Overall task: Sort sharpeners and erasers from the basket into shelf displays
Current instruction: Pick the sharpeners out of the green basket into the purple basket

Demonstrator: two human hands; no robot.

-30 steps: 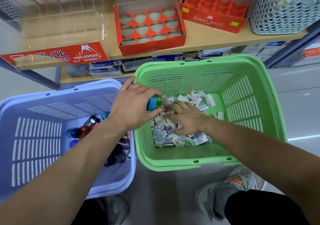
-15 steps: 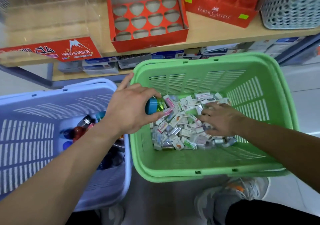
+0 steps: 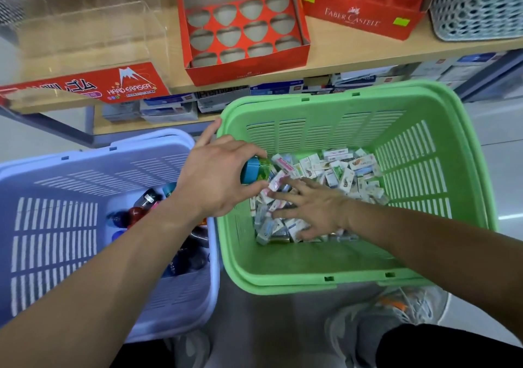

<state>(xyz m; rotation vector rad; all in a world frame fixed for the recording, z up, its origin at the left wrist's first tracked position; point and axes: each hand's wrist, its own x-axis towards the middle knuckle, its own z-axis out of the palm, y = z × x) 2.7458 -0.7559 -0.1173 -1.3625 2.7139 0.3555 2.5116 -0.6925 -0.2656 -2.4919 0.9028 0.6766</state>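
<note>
A green basket (image 3: pixel 441 129) holds a heap of several small wrapped erasers (image 3: pixel 336 169). My left hand (image 3: pixel 218 180) hovers over the basket's left rim and grips a blue and green barrel sharpener (image 3: pixel 254 169). My right hand (image 3: pixel 311 206) lies flat with spread fingers on the erasers, palm down. To the left, a lilac basket (image 3: pixel 56 226) contains several dark and coloured sharpeners (image 3: pixel 138 212). On the shelf stand a red display box with round holes (image 3: pixel 246 64), a red Faber-Castell box (image 3: pixel 362 19) and a clear Hard Eraser display case (image 3: pixel 85 42).
A grey perforated basket (image 3: pixel 478 10) sits at the shelf's right end. Boxed stock (image 3: pixel 169 110) fills the lower shelf behind the baskets. My shoes (image 3: pixel 396 319) stand on the grey floor just below the green basket.
My right hand swept right across the erasers, then came back to the left and now lies spread near the left hand. My left hand keeps hold of the sharpener. The erasers got shuffled.
</note>
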